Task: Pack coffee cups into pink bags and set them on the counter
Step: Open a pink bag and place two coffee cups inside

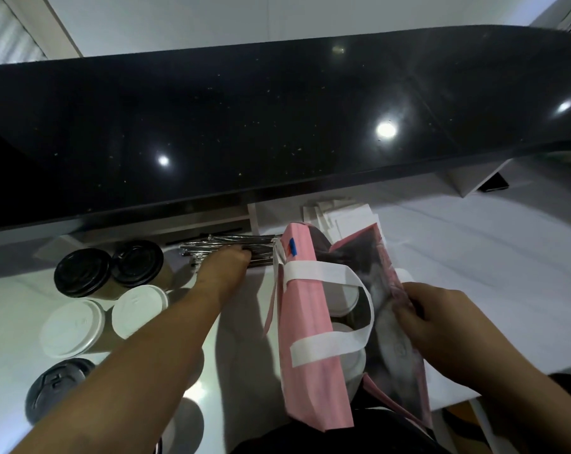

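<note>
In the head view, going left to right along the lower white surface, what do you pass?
Black-lidded cups and white-lidded cups → left hand on the bundle of wrapped straws → pink bag with white handles, cups inside → right hand holding the bag's right edge.

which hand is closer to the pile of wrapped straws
Left. The left hand rests its fingers on the wrapped straws, while the right hand grips the pink bag's far rim, beyond them.

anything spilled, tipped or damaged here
Nothing stands out. The lidded cups on the white table sit upright with no spill, and the pink bag looks intact, held open by the right hand.
</note>
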`<state>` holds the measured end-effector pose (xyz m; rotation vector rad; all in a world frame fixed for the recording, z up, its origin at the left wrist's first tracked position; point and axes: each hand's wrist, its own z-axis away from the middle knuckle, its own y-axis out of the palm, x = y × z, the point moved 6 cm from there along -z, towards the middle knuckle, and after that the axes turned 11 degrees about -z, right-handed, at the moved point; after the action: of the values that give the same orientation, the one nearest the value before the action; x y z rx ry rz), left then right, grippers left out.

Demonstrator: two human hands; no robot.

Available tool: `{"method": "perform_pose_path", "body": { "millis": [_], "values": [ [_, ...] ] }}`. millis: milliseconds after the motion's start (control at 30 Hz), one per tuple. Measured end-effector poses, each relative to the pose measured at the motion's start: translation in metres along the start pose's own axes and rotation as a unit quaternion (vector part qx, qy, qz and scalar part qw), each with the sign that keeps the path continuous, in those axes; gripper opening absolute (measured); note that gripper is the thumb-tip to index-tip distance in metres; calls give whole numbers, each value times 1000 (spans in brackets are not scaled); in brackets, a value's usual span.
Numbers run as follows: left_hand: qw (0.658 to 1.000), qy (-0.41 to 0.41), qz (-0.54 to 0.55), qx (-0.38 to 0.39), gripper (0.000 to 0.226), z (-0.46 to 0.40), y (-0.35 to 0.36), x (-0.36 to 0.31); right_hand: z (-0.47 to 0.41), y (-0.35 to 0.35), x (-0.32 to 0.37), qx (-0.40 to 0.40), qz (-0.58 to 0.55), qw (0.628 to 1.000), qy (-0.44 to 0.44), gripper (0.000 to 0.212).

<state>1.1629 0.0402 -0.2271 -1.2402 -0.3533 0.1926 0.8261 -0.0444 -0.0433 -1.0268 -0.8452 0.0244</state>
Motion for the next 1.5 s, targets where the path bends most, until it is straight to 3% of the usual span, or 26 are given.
{"method": "perform_pose_path", "body": {
  "millis": [400,633,767,967,1033,1200,1300,1400,1500],
  "values": [
    [1000,-9,-23,4,31,3,4,1,1,0,1,13,-10,1000,1,39],
    [995,-31,91,16,17,3,-7,8,0,-1,3,26,-5,1000,5,37],
    [986,-76,146,-24,13,18,-31,20,0,-2,6,34,-3,999,8,39],
    [957,-133,253,-43,11,58,-69,40,-3,0,4,55,0,998,-1,40],
    [933,-146,328,-26,20,75,-77,42,-6,-1,4,61,1,998,10,39],
    [871,-191,452,-24,16,122,-110,40,-7,-4,8,81,7,997,6,39],
    [829,-149,539,-1,23,149,-162,15,-6,-5,9,84,3,996,-1,38],
    [833,-48,544,86,25,168,-216,-32,-7,-4,9,82,5,997,-8,41],
    [843,1,508,178,23,168,-240,-85,-6,-6,7,73,0,997,-19,44]
  ]
}}
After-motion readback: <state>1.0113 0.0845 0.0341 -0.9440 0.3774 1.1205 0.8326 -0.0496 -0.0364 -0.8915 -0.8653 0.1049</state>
